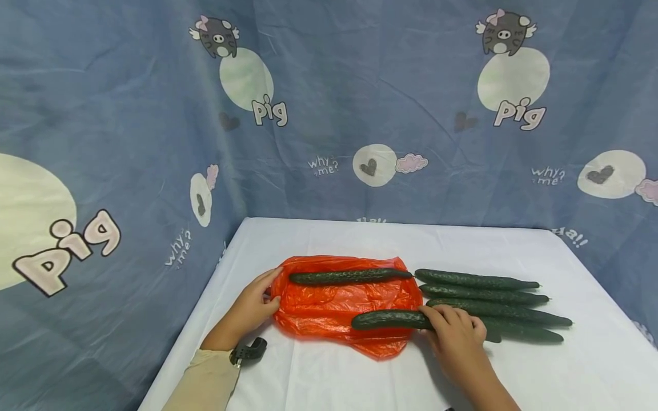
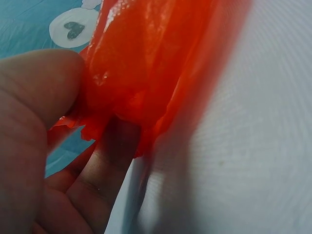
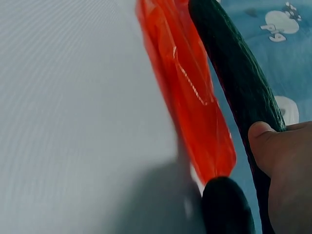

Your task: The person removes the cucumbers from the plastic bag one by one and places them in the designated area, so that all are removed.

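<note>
A red plastic bag (image 1: 324, 298) lies spread flat on the white-covered table. My left hand (image 1: 252, 307) pinches its left edge; in the left wrist view the thumb (image 2: 46, 80) and a finger are on either side of the thin red film. One dark green cucumber (image 1: 349, 277) rests lengthwise across the back of the bag. My right hand (image 1: 458, 337) grips a second cucumber (image 1: 388, 319), whose far end extends over the bag's front right part. In the right wrist view, this cucumber (image 3: 239, 63) is held beneath the thumb, above the bag's edge.
Several more cucumbers (image 1: 493, 295) lie side by side to the right of the bag, partly behind my right hand. White cloth covers the table (image 1: 329, 388). A blue printed curtain (image 1: 319, 74) hangs along the back and left. My left wrist wears a black strap (image 1: 249, 351).
</note>
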Action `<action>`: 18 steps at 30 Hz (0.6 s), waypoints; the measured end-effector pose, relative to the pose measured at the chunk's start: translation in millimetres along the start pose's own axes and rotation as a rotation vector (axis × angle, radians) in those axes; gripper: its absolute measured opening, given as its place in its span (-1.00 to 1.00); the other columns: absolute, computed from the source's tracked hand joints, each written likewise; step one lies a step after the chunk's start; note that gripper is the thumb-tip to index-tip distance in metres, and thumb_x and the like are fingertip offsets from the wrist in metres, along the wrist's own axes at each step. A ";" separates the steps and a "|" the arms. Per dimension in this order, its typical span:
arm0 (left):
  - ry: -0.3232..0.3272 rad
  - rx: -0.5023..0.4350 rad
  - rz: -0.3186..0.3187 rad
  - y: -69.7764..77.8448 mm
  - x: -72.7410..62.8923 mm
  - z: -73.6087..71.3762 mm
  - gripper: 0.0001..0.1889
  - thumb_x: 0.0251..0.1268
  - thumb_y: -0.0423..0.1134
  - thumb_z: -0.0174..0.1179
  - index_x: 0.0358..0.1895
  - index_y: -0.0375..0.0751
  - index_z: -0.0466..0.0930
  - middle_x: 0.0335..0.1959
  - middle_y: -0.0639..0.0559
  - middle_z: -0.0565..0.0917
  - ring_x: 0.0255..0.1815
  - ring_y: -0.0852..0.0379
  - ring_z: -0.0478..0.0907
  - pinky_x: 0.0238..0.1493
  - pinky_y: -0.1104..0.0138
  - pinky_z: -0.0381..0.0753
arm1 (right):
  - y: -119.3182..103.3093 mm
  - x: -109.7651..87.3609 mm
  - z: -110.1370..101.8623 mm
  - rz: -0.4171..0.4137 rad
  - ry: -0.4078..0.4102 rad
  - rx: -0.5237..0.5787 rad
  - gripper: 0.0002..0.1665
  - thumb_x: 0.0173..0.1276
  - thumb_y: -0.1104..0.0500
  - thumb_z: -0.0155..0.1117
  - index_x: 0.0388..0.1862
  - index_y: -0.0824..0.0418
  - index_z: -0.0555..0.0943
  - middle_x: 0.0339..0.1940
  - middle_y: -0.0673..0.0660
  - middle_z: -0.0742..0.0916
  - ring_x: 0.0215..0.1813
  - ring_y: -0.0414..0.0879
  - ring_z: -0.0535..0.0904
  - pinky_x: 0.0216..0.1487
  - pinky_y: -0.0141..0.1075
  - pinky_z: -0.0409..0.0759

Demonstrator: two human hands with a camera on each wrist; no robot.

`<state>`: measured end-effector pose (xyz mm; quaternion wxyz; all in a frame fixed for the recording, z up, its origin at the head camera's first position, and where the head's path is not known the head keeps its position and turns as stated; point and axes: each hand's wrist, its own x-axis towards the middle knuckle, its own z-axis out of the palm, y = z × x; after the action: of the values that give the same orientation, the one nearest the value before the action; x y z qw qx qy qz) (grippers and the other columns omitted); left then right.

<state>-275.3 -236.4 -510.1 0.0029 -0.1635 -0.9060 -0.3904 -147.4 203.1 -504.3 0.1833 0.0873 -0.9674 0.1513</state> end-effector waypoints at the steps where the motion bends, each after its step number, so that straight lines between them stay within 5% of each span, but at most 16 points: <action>1: 0.001 -0.001 0.000 0.0 0.0 -0.2 -0.19 0.33 -0.42 0.27 0.65 -0.09 0.23 0.58 -0.13 0.37 0.03 0.03 0.59 -0.01 0.35 0.68 | 1.2 -1.1 -0.4 0.001 0.002 -0.003 -0.45 0.29 0.05 0.55 0.27 0.01 0.68 0.08 0.05 0.71 0.15 0.17 0.52 0.11 0.23 0.22; 8: 0.014 -0.015 0.029 1.4 0.7 -2.0 -0.18 0.30 -0.44 0.27 0.64 -0.14 0.25 0.57 -0.17 0.38 0.01 0.02 0.60 -0.07 0.39 0.68 | 10.9 -9.4 -4.5 -0.012 0.055 -0.018 -0.44 0.22 0.10 0.60 0.22 0.02 0.70 0.05 0.06 0.72 0.10 0.18 0.53 0.05 0.20 0.23; 18: 0.025 -0.001 0.048 0.0 0.6 -0.5 -0.19 0.28 -0.46 0.27 0.63 -0.18 0.25 0.56 -0.20 0.39 -0.02 0.02 0.59 -0.11 0.40 0.67 | 31.3 -23.7 -11.0 0.008 0.029 -0.006 -0.47 0.24 0.14 0.57 0.21 0.06 0.70 0.07 0.08 0.73 0.12 0.19 0.53 0.02 0.14 0.20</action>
<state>-275.9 -236.6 -509.6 0.0232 -0.1802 -0.9015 -0.3928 -129.1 238.7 -511.8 0.1970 0.0804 -0.9655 0.1502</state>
